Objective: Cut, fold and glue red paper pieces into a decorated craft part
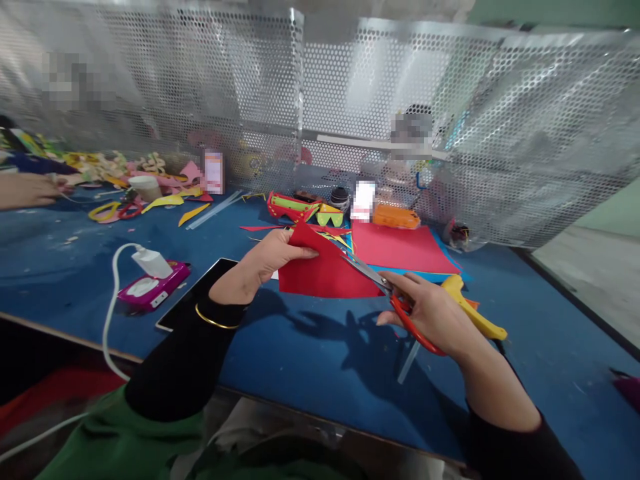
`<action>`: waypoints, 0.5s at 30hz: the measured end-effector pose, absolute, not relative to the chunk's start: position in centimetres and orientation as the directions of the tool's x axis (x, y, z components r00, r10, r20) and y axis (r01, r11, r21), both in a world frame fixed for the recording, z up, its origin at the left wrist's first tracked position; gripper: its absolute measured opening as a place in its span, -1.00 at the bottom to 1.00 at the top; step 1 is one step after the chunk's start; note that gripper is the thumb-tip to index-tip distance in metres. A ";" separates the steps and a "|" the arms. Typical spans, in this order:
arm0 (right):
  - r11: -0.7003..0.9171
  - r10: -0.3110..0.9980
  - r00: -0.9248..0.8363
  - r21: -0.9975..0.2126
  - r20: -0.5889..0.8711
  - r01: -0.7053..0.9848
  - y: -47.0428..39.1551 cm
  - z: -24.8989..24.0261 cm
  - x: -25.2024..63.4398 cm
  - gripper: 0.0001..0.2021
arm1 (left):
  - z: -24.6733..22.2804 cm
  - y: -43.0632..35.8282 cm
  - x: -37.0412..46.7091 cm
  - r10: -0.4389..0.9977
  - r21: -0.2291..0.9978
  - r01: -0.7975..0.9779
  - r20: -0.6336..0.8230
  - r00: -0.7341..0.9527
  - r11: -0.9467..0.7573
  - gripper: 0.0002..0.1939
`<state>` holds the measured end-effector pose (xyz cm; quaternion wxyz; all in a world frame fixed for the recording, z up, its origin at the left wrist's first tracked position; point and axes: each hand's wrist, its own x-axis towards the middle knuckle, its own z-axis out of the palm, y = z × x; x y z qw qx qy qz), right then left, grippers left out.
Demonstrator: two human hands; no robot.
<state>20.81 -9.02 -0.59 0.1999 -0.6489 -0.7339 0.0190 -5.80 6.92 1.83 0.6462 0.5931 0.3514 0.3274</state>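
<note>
- Left hand: partly closed, thumb and fingers pinching the upper left part of the red sheet, which is held over the blue tabletop.
- Right hand: fingers curled about the red handles of the scissors; blades point up and to the left, tips at the sheet's upper edge.
- White cup: upright at far left, by the yellow and pink scraps; contents cannot be made out.
- Orange case: lies behind the red stack sheet, near a bright phone; interior not visible.
- Dark round object: between the phone and the red-and-green cutout; whether it is a container, cannot tell.
- Red stack sheet: lies over blue sheets, beyond the right hand.
- Yellow-handled tool: on the tabletop, partly hidden by the right hand; clear stick nearer the front edge.
- Purple power strip: left side, white charger seated on it, cable running off the front edge.
- Dark tablet: flat, partly under the left forearm.
- Perforated metal screen: upright along the back.
- Another person's hand: far left, near the scraps.
</note>
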 end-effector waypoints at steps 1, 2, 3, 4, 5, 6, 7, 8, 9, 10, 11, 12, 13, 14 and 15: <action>0.155 0.960 -0.079 -0.277 0.268 0.948 -9.0 -0.6 20.8 -0.35 | 1.8 6.9 -5.8 0.840 0.997 0.000 -0.067 0.538 0.079 -0.75; 0.153 0.960 -0.080 -0.267 0.267 0.951 -8.9 -0.7 20.7 -0.35 | 1.8 6.9 -5.7 0.839 0.997 0.008 -0.067 0.540 0.075 -0.75; 0.153 0.960 -0.081 -0.259 0.268 0.954 -8.9 -0.7 20.6 -0.35 | 1.8 6.8 -5.7 0.837 0.997 0.015 -0.068 0.543 0.072 -0.75; 0.154 0.959 -0.084 -0.253 0.269 0.955 -8.9 -0.8 20.6 -0.35 | 1.8 6.8 -5.6 0.834 0.997 0.021 -0.070 0.547 0.070 -0.75; 0.154 0.959 -0.085 -0.247 0.271 0.957 -8.9 -0.8 20.5 -0.36 | 1.8 6.7 -5.6 0.833 0.997 0.025 -0.072 0.549 0.070 -0.75; 0.154 0.958 -0.085 -0.242 0.272 0.958 -8.9 -0.8 20.4 -0.36 | 1.8 6.6 -5.6 0.832 0.997 0.027 -0.075 0.549 0.072 -0.75; 0.154 0.958 -0.086 -0.238 0.273 0.959 -8.8 -0.8 20.4 -0.36 | 1.9 6.5 -5.5 0.834 0.997 0.028 -0.077 0.547 0.074 -0.75; 0.155 0.958 -0.088 -0.235 0.272 0.959 -8.8 -0.8 20.3 -0.35 | 1.9 6.5 -5.5 0.836 0.997 0.029 -0.080 0.543 0.077 -0.75; 0.159 0.958 -0.092 -0.234 0.272 0.959 -8.9 -0.8 20.3 -0.35 | 1.9 6.4 -5.5 0.838 0.996 0.030 -0.083 0.539 0.080 -0.75; 0.163 0.957 -0.096 -0.234 0.274 0.958 -8.9 -0.8 20.3 -0.35 | 1.9 6.3 -5.5 0.840 0.996 0.031 -0.086 0.536 0.082 -0.75; 0.166 0.956 -0.098 -0.234 0.277 0.958 -8.9 -0.8 20.3 -0.36 | 1.9 6.3 -5.5 0.841 0.996 0.032 -0.089 0.534 0.085 -0.75; 0.168 0.954 -0.098 -0.235 0.282 0.957 -8.9 -0.8 20.2 -0.36 | 1.9 6.3 -5.5 0.841 0.996 0.034 -0.092 0.534 0.087 -0.76; 0.166 0.953 -0.095 -0.236 0.287 0.957 -8.9 -0.8 20.2 -0.36 | 1.9 6.3 -5.5 0.841 0.995 0.037 -0.094 0.532 0.088 -0.76; 0.164 0.953 -0.092 -0.237 0.289 0.958 -8.9 -0.8 20.2 -0.37 | 1.9 6.3 -5.4 0.841 0.995 0.040 -0.096 0.532 0.088 -0.76; 0.162 0.953 -0.090 -0.235 0.289 0.958 -8.9 -0.8 20.2 -0.37 | 1.9 6.3 -5.4 0.842 0.995 0.041 -0.096 0.532 0.088 -0.76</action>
